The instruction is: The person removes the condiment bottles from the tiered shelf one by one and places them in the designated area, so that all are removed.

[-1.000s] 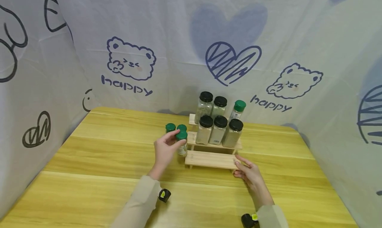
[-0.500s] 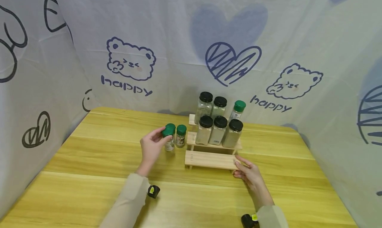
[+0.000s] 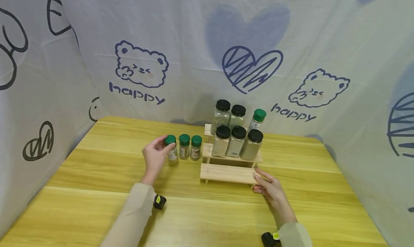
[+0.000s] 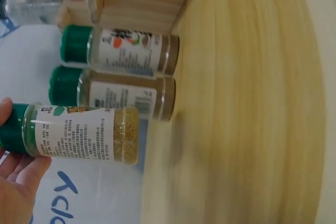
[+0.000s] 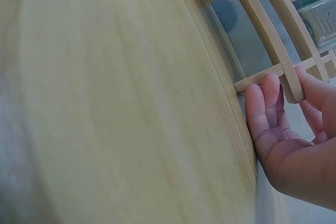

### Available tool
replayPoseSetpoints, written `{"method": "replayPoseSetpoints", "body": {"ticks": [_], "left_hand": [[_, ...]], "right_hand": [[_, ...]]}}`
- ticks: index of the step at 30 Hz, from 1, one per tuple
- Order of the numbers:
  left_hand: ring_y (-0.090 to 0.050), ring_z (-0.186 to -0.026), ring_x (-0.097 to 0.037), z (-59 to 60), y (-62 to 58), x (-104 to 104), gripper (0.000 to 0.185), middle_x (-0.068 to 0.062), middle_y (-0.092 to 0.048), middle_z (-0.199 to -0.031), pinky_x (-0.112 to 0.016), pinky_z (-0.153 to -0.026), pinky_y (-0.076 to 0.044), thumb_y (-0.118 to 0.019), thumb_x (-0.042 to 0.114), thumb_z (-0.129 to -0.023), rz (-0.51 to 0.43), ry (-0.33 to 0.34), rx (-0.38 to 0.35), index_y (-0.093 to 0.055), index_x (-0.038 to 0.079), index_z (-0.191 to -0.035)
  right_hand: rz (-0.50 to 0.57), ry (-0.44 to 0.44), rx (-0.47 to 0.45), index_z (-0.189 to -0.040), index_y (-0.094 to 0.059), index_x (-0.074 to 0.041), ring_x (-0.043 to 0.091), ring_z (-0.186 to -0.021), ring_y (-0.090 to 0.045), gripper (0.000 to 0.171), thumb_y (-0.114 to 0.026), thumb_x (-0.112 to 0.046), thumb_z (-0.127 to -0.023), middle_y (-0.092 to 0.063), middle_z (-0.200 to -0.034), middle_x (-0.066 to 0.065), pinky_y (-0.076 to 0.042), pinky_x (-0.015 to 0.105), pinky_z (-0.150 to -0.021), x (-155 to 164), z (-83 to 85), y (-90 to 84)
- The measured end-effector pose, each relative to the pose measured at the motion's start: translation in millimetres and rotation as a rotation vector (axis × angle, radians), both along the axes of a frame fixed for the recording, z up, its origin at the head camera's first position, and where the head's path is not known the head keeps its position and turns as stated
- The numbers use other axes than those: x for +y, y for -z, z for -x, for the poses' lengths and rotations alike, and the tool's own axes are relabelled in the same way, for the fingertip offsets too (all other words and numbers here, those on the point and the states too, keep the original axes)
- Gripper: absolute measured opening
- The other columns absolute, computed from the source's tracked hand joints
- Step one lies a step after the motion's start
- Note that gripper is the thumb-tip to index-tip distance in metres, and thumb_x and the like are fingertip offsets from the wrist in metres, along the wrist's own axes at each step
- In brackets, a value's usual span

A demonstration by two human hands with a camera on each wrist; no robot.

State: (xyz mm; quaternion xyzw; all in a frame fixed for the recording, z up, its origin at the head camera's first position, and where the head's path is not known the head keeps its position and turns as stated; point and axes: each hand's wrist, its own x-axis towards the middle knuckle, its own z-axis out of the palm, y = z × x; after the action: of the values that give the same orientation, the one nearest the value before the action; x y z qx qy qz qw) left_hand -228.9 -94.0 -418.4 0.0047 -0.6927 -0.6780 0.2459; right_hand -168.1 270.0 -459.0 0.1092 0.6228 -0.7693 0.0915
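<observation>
The left hand (image 3: 153,161) pinches a spice jar (image 3: 173,153) between its fingers at the green cap (image 4: 13,129), base just above the worktop (image 3: 97,196), beside two similar jars (image 3: 184,148); the left wrist view crops most of that hand. The right hand (image 3: 273,190) grips the right end of the wooden rack's (image 3: 228,172) lowest step, some fingertips hidden. Black-lidded jars (image 3: 221,143) partly cover those behind.

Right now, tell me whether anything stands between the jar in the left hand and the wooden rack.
Yes: the middle jar and the jar beyond it, both green-capped, stand upright between the held jar and the rack. Around their near side, the path to the bottom step looks open.
</observation>
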Motion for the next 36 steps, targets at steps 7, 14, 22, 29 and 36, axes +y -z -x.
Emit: {"method": "replayPoseSetpoints", "body": {"ticks": [7, 14, 22, 29, 36], "left_hand": [[-0.060, -0.093, -0.032, 12.1, 5.1, -5.3, 0.037, -0.025, -0.060, -0.101, -0.018, -0.072, -0.048, -0.073, -0.001, -0.070, 0.058, -0.040, -0.011, -0.061, -0.011, -0.103], [-0.059, -0.095, -0.031, 23.5, 8.6, -8.1, 0.040, -0.024, -0.060, -0.104, -0.019, -0.073, -0.048, -0.074, 0.000, -0.070, 0.067, -0.024, -0.074, -0.060, -0.010, -0.107], [-0.058, -0.097, -0.030, 30.8, 12.5, -6.1, 0.040, -0.024, -0.059, -0.107, -0.022, -0.076, -0.048, -0.072, 0.001, -0.073, 0.069, 0.022, -0.110, -0.059, -0.010, -0.109], [-0.059, -0.097, -0.030, 31.9, 13.8, -5.7, 0.039, -0.024, -0.059, -0.107, -0.023, -0.076, -0.048, -0.071, 0.000, -0.074, 0.078, 0.031, -0.117, -0.058, -0.009, -0.109], [-0.057, -0.099, -0.030, 31.8, 12.3, -3.6, 0.039, -0.024, -0.058, -0.108, -0.024, -0.078, -0.047, -0.070, -0.002, -0.073, 0.053, 0.044, -0.134, -0.058, -0.009, -0.110]], "right_hand": [[-0.012, 0.004, 0.005, -0.131, -0.039, 0.003, 0.015, -0.058, -0.062, 0.047, -0.056, -0.003, -0.088, -0.064, -0.080, 0.005, -0.053, 0.029, -0.061, 0.5, 0.7, 1.2], [-0.012, 0.013, -0.006, -0.132, -0.038, 0.002, 0.015, -0.058, -0.062, 0.047, -0.055, -0.003, -0.088, -0.064, -0.080, 0.005, -0.053, 0.029, -0.060, 0.3, 1.1, 0.6], [-0.013, 0.004, 0.013, -0.132, -0.036, 0.003, 0.014, -0.058, -0.062, 0.048, -0.055, -0.004, -0.088, -0.064, -0.079, 0.005, -0.053, 0.029, -0.060, 1.0, 0.1, 0.5], [0.009, -0.013, 0.008, -0.132, -0.035, 0.003, 0.014, -0.058, -0.062, 0.049, -0.056, -0.004, -0.088, -0.065, -0.076, 0.005, -0.053, 0.029, -0.060, 1.2, -0.1, 0.0], [0.006, -0.010, 0.003, -0.132, -0.037, 0.003, 0.014, -0.057, -0.062, 0.048, -0.055, -0.004, -0.088, -0.064, -0.075, 0.005, -0.053, 0.029, -0.060, 1.1, -0.6, -0.5]]}}
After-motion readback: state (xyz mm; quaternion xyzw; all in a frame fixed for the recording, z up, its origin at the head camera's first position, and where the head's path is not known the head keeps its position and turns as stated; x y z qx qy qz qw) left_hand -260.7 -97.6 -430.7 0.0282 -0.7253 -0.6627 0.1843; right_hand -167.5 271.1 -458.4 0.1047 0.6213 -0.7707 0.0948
